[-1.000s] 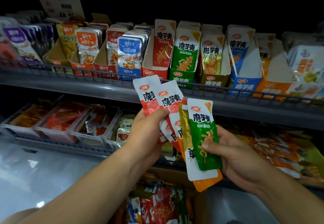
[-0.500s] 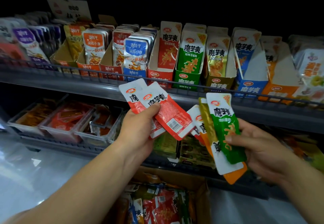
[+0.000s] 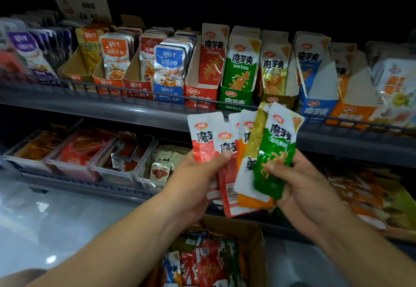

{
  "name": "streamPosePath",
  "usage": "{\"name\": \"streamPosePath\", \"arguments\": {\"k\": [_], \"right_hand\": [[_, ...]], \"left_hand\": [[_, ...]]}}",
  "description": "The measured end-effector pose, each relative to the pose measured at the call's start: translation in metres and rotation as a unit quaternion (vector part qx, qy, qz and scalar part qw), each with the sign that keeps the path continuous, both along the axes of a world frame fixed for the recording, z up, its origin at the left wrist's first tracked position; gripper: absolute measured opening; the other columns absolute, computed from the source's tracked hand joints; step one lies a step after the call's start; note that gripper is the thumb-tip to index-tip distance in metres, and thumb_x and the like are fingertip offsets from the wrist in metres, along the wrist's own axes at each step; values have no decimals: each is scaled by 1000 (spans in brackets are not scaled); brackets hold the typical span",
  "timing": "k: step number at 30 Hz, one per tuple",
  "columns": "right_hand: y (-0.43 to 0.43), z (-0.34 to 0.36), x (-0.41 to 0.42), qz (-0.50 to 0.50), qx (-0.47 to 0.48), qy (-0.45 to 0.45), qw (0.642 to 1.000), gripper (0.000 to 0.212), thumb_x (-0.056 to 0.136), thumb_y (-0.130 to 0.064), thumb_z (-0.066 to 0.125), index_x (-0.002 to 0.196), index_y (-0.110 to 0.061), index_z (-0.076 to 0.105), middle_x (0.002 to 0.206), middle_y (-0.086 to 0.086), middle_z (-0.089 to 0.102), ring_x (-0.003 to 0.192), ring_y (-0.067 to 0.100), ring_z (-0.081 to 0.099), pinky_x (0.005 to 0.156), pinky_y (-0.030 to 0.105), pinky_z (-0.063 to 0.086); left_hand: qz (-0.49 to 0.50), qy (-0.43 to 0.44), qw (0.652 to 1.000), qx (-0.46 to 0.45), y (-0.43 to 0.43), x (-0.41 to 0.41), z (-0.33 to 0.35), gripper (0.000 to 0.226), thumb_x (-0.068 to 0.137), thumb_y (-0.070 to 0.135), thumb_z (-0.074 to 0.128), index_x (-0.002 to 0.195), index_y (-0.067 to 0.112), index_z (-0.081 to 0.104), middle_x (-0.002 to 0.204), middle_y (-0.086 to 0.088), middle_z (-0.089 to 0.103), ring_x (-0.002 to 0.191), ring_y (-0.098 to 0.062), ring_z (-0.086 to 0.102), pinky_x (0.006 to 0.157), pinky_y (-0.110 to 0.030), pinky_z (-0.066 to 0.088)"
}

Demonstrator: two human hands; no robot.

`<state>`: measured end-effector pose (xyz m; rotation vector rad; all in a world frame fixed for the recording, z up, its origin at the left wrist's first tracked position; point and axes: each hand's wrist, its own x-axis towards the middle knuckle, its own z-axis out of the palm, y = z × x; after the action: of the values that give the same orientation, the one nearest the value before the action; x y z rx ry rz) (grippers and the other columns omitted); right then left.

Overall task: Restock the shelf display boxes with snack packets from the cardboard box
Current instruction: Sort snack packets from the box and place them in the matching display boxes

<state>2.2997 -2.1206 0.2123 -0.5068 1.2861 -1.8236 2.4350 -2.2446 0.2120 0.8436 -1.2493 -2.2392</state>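
Snack packets of red foil (image 3: 205, 139) were pinched in the left hand (image 3: 195, 181), a green foil packet (image 3: 273, 151) in the right hand (image 3: 299, 185), all apparently awaiting shelving.

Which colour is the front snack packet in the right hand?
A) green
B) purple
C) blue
A: the right hand pinches a green packet at the front of its fan, while the left hand holds red packets.

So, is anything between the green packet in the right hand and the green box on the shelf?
Nothing visible. The green packet, held by the right hand, is in front of and below the green box, with open air between. Only the wire rail crosses the box's front, low down.
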Motion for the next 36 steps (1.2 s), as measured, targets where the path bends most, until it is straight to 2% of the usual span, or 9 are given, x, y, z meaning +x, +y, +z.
{"name": "streamPosePath", "arguments": {"k": [6, 11, 17, 19, 22, 26, 28, 32, 36], "right_hand": [[2, -4, -6, -66, 8, 10, 998, 37, 94, 1, 54, 128, -13, 61, 119, 14, 72, 108, 34, 69, 85, 50, 58], [3, -4, -10, -28, -4, -13, 1000, 39, 92, -1, 55, 128, -15, 61, 120, 14, 71, 109, 33, 69, 82, 47, 61], [-1, -9, 0, 19, -1, -14, 1000, 44, 86, -3, 58, 128, -14, 61, 121, 17, 70, 110, 36, 68, 86, 53, 59], [-2, -9, 0, 30, 3, -15, 999, 45, 86, -3, 58, 129, -14, 60, 122, 18, 69, 111, 37, 67, 88, 55, 57], [-1, -8, -2, 44, -5, -32, 998, 46, 86, -2, 55, 131, -12, 60, 123, 19, 69, 112, 36, 67, 93, 53, 54], [-1, -6, -6, 47, -13, -41, 998, 47, 87, 0, 54, 132, -11, 60, 124, 18, 69, 113, 34, 68, 86, 48, 58], [1, -6, -9, 46, -11, -45, 998, 46, 88, 0, 53, 132, -12, 60, 124, 17, 69, 112, 34, 68, 80, 44, 61], [4, -7, -12, 26, -1, -37, 999, 46, 89, 2, 53, 131, -13, 60, 121, 16, 70, 108, 32, 70, 77, 42, 62], [6, -6, -15, 6, 12, -17, 1000, 44, 88, 2, 55, 128, -14, 63, 121, 16, 70, 111, 34, 68, 90, 48, 57]], "left_hand": [[-31, 10, 999, 29, 1, -1, 1, 29, 104, 20, 54, 131, 16, 63, 115, -12, 77, 106, -33, 74, 96, -55, 57], [-75, 64, 976, 193, 8, -5, -2, 70, 102, 65, 27, 135, 15, 65, 129, -16, 71, 127, -35, 63, 119, -55, 34], [-156, 117, 960, 203, 16, -7, -7, 53, 102, 42, 38, 136, 14, 66, 140, -17, 64, 133, -35, 58, 121, -56, 31], [-158, 124, 962, 188, 14, -6, -8, 52, 98, 35, 43, 136, 7, 65, 143, -23, 59, 130, -40, 56, 116, -56, 36], [-148, 92, 974, 141, 9, -7, -12, 55, 90, 31, 61, 134, -1, 59, 145, -30, 53, 117, -41, 55, 81, -46, 55], [-90, 42, 993, 61, 6, -6, -13, 30, 82, 22, 80, 95, 18, 53, 98, -9, 73, 91, -25, 67, 78, -45, 52], [-45, 32, 997, 49, 5, -6, -12, 29, 82, 19, 76, 92, 21, 49, 87, -6, 73, 75, -21, 69, 72, -40, 52], [-14, 36, 996, 78, 0, -6, -11, 12, 99, 9, 53, 93, 20, 52, 78, -6, 65, 76, -26, 63, 73, -39, 51], [37, 38, 998, 17, -14, -2, -1, 33, 97, -5, 48, 112, 22, 57, 87, -8, 75, 68, -20, 72, 59, -38, 56]]}}
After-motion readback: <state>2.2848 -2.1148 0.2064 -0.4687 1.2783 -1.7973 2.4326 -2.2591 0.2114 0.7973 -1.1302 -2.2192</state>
